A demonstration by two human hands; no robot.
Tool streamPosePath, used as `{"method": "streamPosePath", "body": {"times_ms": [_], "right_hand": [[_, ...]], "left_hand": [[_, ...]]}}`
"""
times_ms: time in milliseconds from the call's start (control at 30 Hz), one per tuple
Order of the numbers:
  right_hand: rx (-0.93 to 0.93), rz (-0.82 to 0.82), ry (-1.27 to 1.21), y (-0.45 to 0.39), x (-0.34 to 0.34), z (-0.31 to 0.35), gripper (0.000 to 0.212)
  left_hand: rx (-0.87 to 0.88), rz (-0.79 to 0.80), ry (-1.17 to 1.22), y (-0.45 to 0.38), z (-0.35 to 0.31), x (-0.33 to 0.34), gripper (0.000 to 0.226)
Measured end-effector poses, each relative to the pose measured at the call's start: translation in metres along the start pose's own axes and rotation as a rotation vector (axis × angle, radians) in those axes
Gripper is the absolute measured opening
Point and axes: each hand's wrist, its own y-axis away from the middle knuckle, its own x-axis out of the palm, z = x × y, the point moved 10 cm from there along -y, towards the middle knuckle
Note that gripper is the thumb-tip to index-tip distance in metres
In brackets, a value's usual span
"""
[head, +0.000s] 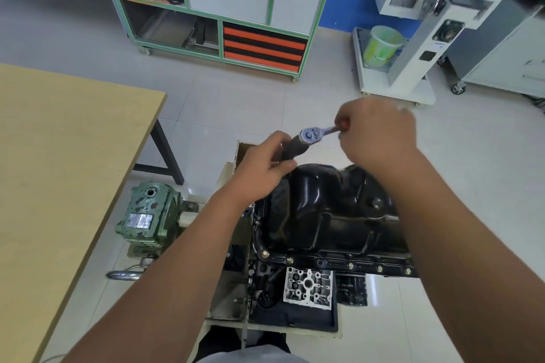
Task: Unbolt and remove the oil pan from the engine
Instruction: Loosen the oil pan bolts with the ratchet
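Both hands [324,150] grip chrome ratchet [312,134] above glossy oil pan [324,209].

Your right hand [376,134] hides ratchet [315,134] handle — only red sliver shows. Your left hand [262,168] covers socket's lower end. Oil pan [333,209] far edge behind your arms — bolts there unseen. Surface [59,156] cut off at left edge.

Left hand [267,163] grips the socket extension [290,149] beneath the ratchet head [310,134]; right hand [379,134] holds the ratchet's handle above the black oil pan [327,209].
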Motion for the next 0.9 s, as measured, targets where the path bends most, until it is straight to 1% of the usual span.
{"method": "streamPosePath", "body": {"times_ms": [33,67,133,167,200,233,267,300,333,367,400,467,500,533,567,633,667,700,767,833,900], "right_hand": [[-0.025,0.044,0.0,0.007,0.009,0.006,0.021],[-0.076,0.147,-0.089,0.019,0.025,0.019,0.016],[-0.178,0.405,-0.371,0.053,0.051,0.051,0.008],[-0.197,0.451,-0.442,0.057,0.052,0.056,0.007],[-0.188,0.407,-0.433,0.048,0.046,0.051,0.005],[-0.152,0.293,-0.36,0.031,0.033,0.04,0.011],[-0.091,0.159,-0.23,0.016,0.018,0.024,0.019],[-0.022,0.046,-0.105,0.007,0.003,0.009,0.022],[0.011,-0.021,-0.039,0.005,-0.005,0.003,0.021],[0.0,0.0,-0.017,0.007,-0.003,0.008,0.016],[-0.053,0.091,-0.05,0.015,0.01,0.021,0.011],[-0.194,0.335,-0.268,0.045,0.041,0.055,0.012],[-0.205,0.402,-0.394,0.053,0.047,0.062,0.011],[-0.184,0.355,-0.442,0.046,0.044,0.059,0.006],[-0.156,0.252,-0.405,0.033,0.034,0.051,0.012],[-0.132,0.005,-0.16,0.012,0.007,0.034,0.037],[-0.138,-0.048,-0.139,0.008,0.001,0.031,0.042],[-0.156,-0.034,-0.203,0.007,0.002,0.035,0.042],[-0.215,0.044,-0.341,0.014,0.015,0.053,0.035],[-0.217,0.055,-0.378,0.018,0.028,0.064,0.035],[-0.179,0.017,-0.336,0.01,0.031,0.063,0.036]], "left_hand": [[0.011,-0.021,-0.01,0.0,-0.002,-0.001,0.028],[0.025,-0.056,-0.02,-0.001,-0.003,-0.003,0.029],[0.042,-0.108,-0.012,-0.002,-0.005,-0.007,0.035],[0.037,-0.12,0.003,-0.001,-0.003,-0.009,0.036],[0.024,-0.119,0.014,0.0,0.001,-0.01,0.035],[0.011,-0.1,0.017,0.001,0.003,-0.009,0.033],[0.007,-0.071,0.006,0.002,0.005,-0.008,0.035],[0.012,-0.043,-0.016,0.004,0.004,-0.007,0.038],[0.017,-0.032,-0.046,0.005,0.003,-0.005,0.04],[0.017,-0.044,-0.062,0.005,0.002,-0.005,0.041],[0.011,-0.071,-0.066,0.004,0.003,-0.007,0.04],[0.011,-0.108,-0.078,0.0,0.003,-0.008,0.042],[0.015,-0.122,-0.093,-0.001,0.003,-0.009,0.045],[0.005,-0.135,-0.112,-0.003,0.005,-0.01,0.043],[-0.009,-0.14,-0.119,-0.005,0.007,-0.012,0.036],[-0.064,-0.105,-0.133,-0.008,0.01,-0.011,0.02],[-0.086,-0.082,-0.151,-0.01,0.011,-0.009,0.018],[-0.09,-0.074,-0.178,-0.011,0.009,-0.009,0.019],[-0.075,-0.066,-0.213,-0.014,0.004,-0.009,0.032],[-0.067,-0.021,-0.236,-0.015,0.004,-0.009,0.042],[-0.116,0.061,-0.19,-0.011,0.01,-0.008,0.032]]}}
